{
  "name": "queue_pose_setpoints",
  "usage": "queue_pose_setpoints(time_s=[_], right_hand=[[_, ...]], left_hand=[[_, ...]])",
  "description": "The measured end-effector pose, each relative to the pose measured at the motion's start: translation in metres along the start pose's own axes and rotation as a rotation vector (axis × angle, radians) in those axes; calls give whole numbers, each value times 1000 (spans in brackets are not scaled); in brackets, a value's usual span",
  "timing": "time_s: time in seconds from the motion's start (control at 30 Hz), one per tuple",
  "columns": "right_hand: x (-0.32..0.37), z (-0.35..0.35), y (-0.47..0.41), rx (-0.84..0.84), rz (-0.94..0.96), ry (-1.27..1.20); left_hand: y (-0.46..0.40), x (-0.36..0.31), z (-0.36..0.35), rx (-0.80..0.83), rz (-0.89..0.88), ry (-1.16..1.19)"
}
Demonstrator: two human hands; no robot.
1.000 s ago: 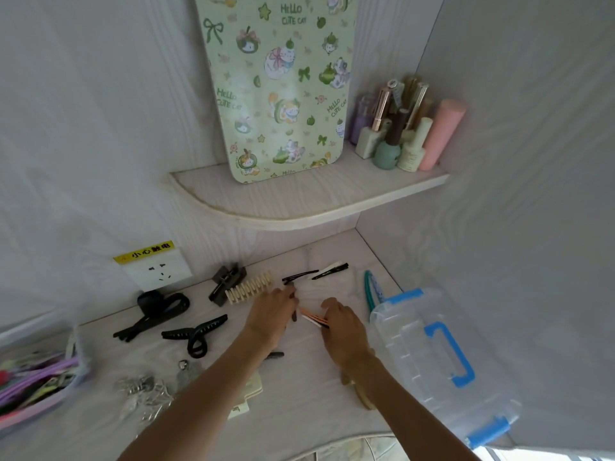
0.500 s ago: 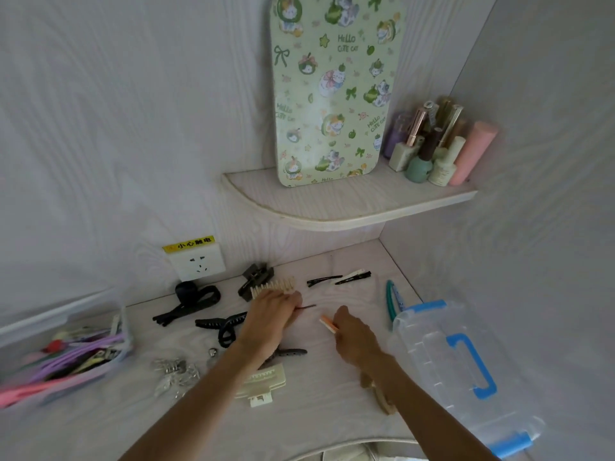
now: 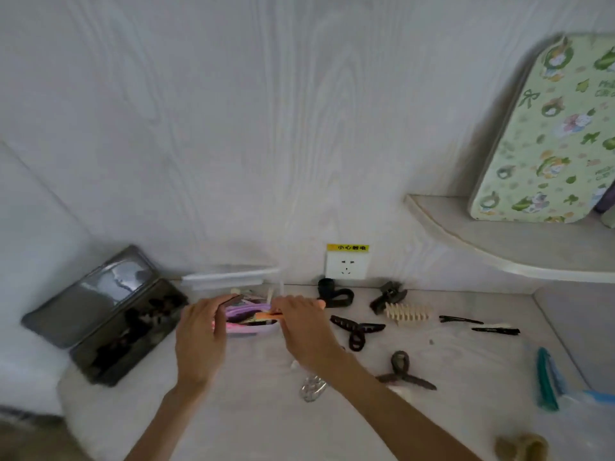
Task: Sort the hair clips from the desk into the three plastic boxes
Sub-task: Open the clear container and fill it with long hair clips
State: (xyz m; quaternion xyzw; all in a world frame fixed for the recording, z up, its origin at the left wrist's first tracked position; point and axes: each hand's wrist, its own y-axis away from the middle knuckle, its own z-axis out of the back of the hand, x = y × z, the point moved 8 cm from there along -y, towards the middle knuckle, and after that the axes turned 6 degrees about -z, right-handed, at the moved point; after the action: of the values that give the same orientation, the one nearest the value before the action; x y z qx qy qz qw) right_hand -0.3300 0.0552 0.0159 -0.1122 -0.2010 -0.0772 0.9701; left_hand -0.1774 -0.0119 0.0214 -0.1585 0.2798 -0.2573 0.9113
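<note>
Right now both of my hands are over the clear plastic box (image 3: 233, 281) that stands on the worktop (image 3: 253, 407) against the wall, already loaded with purple and pink clips. My right hand (image 3: 301, 322) pinches an orange hair clip (image 3: 268, 315) between thumb and fingertips, holding it flat just above the box's near rim. My left hand (image 3: 199, 331) is curled at the box's left end, fingers bent round something dark and thin; through the blur I cannot tell whether it is a clip or the edge of the box.

I judge the orange clip to be light, stiff and rather slick, a thin strip that could twist out of a loose pinch, so holding it by the middle with the flat faces under the pads looks best. It should drop in without care for breakage.

Further right, more pieces wait on the worktop: a black claw clip (image 3: 357, 331), a cream comb clip (image 3: 407, 312), a brown claw clip (image 3: 402, 371), two slim black clips (image 3: 479, 326) and a teal clip (image 3: 545, 377). The claws are bulkier and springy; I would take them by the body, not the teeth.
</note>
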Motion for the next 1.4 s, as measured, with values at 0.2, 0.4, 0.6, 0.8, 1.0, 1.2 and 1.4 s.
queue_pose_setpoints(time_s=[0.2,0.4,0.6,0.8,1.0,1.2,1.4], right_hand=[[34,-39,-34,-22,79,-102],[-19,-12,8,-116,88,-135],[-160,47,88,-283,-335,29],[-267,77,148,-218,-957,142],[-314,88,171,-289,-1348,58],[-346,79,204,-336,-1670,-100],[-335,73,155,-257,-1289,124]], left_hand=[[-8,20,8,50,33,5],[-13,3,-28,207,-52,-1],[0,-81,-64,205,-255,144],[16,-217,-147,437,-599,301],[31,-266,-218,556,-788,-12],[20,-257,-203,561,-689,-209],[-7,-283,-200,534,-707,-121]])
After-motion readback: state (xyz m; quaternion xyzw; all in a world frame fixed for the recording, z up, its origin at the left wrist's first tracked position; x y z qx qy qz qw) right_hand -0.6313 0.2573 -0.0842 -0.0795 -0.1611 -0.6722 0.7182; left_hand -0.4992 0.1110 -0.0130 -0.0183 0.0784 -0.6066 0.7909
